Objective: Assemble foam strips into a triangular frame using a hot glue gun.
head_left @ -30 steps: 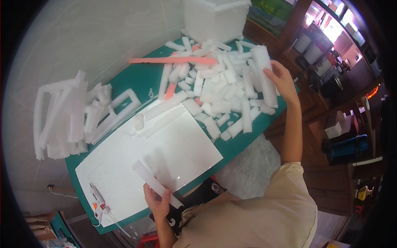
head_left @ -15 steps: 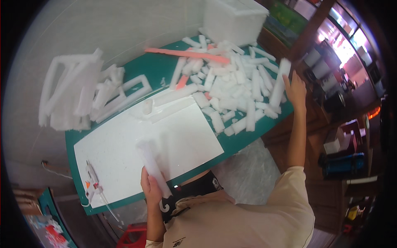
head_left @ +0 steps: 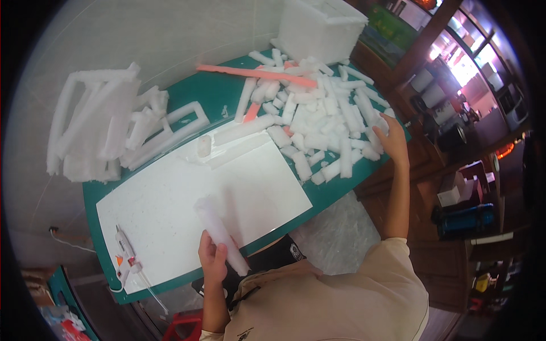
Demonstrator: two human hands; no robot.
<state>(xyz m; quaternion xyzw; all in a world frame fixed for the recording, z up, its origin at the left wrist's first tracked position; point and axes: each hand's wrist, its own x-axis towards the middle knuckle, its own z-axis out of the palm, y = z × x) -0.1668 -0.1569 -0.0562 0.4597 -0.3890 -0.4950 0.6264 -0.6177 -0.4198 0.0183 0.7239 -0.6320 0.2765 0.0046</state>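
My left hand (head_left: 214, 256) is closed around a long white foam strip (head_left: 219, 230), which slants over the near edge of a white board (head_left: 153, 210). At the right end of a heap of white foam pieces (head_left: 313, 125), my right hand (head_left: 393, 139) has its thumb and fingers closed about another foam piece (head_left: 377, 121), partly hidden by the fingers. A short foam block (head_left: 204, 146) and a longer foam bar (head_left: 244, 129) lie along the board's far edge. On the board's left rests a white glue gun (head_left: 126, 253) with its cord.
A long pink foam strip (head_left: 256, 75) lies across the heap. White foam frames (head_left: 94, 122) lean at the left against the wall. A large white foam box (head_left: 321, 31) stands at the back of the green table (head_left: 193, 94). Wooden cabinets (head_left: 424, 204) line the right.
My right hand has moved down and inward to the heap, and the long piece it held raised is now low among the others. My left hand and its strip have shifted slightly right.
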